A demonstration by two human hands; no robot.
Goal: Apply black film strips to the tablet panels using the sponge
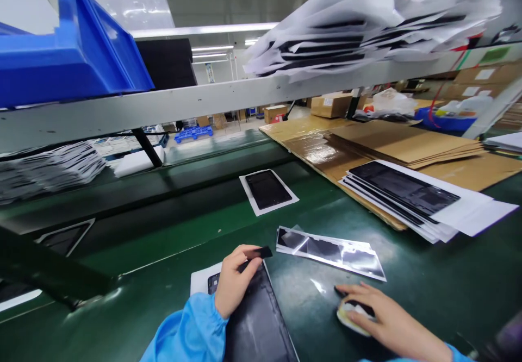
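Note:
My left hand (pixel 236 280) pinches a small black rectangular piece (pixel 264 252) between thumb and fingers. It is held above a black tablet-like panel (pixel 261 318), which lies on a white sheet (pixel 199 280) in front of me. To the right, my right hand (pixel 375 310) curls round a pale, yellowish-white rounded object (pixel 346 316); its kind is unclear, and the fingers cover part of it. Between and beyond the hands lie glossy black strips on white backing (pixel 330 250).
Another black panel (pixel 267 188) rests on white paper on the green bench (pixel 183 237). Stacked panels with white sheets (pixel 408 188) lie at right beside cardboard sheets (pixel 408 139). Overhead, a shelf rail (pixel 204 97) carries a blue bin (pixel 73 57) and wrapped panels (pixel 346 30).

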